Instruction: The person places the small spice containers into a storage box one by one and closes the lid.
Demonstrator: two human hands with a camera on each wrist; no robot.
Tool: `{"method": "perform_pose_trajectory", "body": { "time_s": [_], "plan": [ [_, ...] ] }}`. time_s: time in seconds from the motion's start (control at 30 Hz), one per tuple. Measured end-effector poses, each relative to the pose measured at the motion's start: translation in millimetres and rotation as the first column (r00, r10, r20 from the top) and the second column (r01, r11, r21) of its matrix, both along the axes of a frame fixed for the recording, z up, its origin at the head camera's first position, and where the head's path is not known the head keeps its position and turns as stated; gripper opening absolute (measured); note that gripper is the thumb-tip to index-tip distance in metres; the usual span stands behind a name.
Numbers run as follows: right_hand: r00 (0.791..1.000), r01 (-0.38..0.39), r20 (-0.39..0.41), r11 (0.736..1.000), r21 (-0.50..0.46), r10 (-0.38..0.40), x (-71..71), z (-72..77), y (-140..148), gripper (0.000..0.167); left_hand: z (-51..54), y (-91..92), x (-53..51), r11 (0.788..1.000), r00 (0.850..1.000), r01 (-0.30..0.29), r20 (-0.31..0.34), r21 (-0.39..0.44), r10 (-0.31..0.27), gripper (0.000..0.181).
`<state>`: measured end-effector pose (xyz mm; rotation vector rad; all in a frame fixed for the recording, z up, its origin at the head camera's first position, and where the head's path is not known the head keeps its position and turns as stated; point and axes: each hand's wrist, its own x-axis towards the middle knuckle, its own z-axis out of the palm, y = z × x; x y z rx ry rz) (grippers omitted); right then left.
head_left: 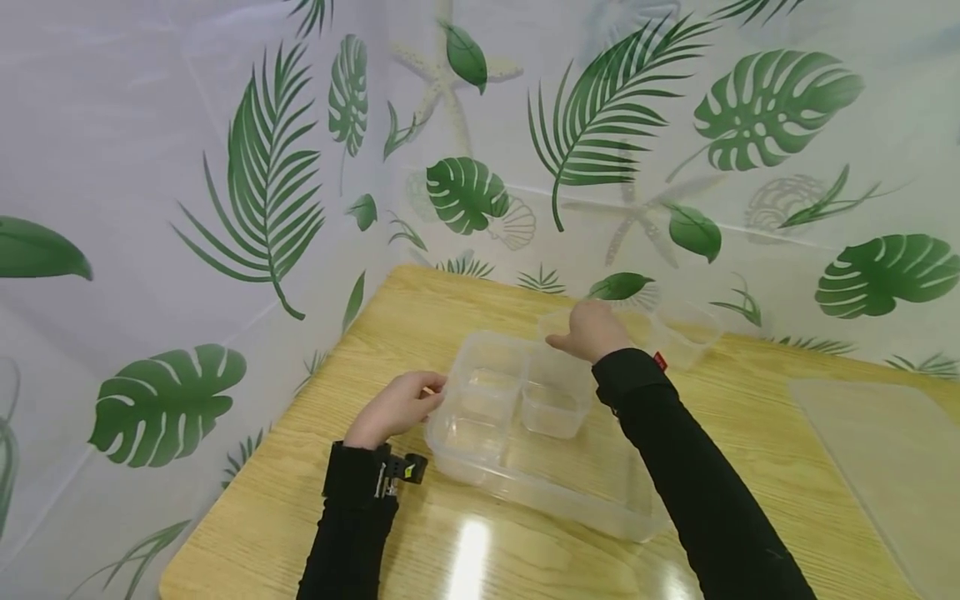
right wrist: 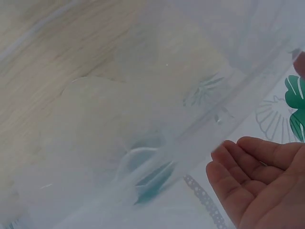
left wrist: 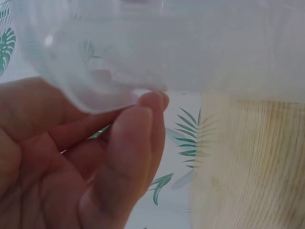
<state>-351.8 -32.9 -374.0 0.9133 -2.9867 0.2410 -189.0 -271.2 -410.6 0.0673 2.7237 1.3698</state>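
Observation:
On the table, a large clear container (head_left: 551, 493) holds smaller clear boxes in its left and rear parts. My left hand (head_left: 397, 407) grips its left side; in the left wrist view, thumb and fingertips (left wrist: 152, 102) meet at the lower edge of the clear plastic (left wrist: 228, 52). At the container's back, my right hand (head_left: 596, 331) bends over a small clear box (head_left: 553, 408), thumb toward the left. Close up, its curled fingers (right wrist: 238, 167) touch the edge of a clear wall (right wrist: 190, 138), the thumb at the right. The wall hides part of this grip.
More clear boxes (head_left: 686, 329) stand behind the container, near the table's back edge. A flat translucent lid or sheet (head_left: 892, 475) lies at the right on the wooden table (head_left: 255, 517). Leaf-printed sheeting (head_left: 465, 108) hangs at the back and left.

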Motion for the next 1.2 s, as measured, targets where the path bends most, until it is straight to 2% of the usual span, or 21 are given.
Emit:
{"method": "perform_pose_trajectory", "body": {
  "time_s": [0.13,0.33,0.43,0.6,0.77,0.97,1.2],
  "plan": [
    [1.0,0.006,0.003,1.0,-0.02,-0.006,-2.5,-3.5,2,0.054,1.5,0.1,-1.0,1.0,1.0,0.004,-0.001,0.0,-0.004,0.029],
    [0.985,0.097,0.147,0.993,-0.068,-0.086,-6.3,-7.1,8,0.052,2.6,0.8,-2.5,1.0,1.0,0.022,-0.006,-0.013,-0.022,0.031],
    [0.978,0.12,0.179,0.991,-0.063,-0.107,-6.0,-7.0,8,0.053,3.3,1.0,-1.7,0.999,1.0,0.029,-0.002,-0.013,-0.029,0.032],
    [0.976,0.13,0.184,0.99,-0.055,-0.118,-6.3,-8.5,7,0.053,3.2,0.1,-0.2,0.999,1.0,0.03,-0.003,-0.02,-0.03,0.033],
    [0.978,0.151,0.157,0.986,-0.064,-0.139,-6.2,-11.3,7,0.053,1.8,0.1,0.0,0.999,1.0,0.028,0.003,-0.02,-0.028,0.034],
    [0.984,0.143,0.113,0.989,-0.043,-0.138,-6.0,-11.5,5,0.053,0.7,-1.0,1.1,1.0,1.0,0.017,0.008,-0.023,-0.016,0.035],
    [0.986,0.134,0.104,0.991,-0.033,-0.13,-5.7,-11.5,4,0.054,2.5,-1.2,4.0,1.0,1.0,0.002,0.015,-0.017,-0.002,0.034]
  ]
}}
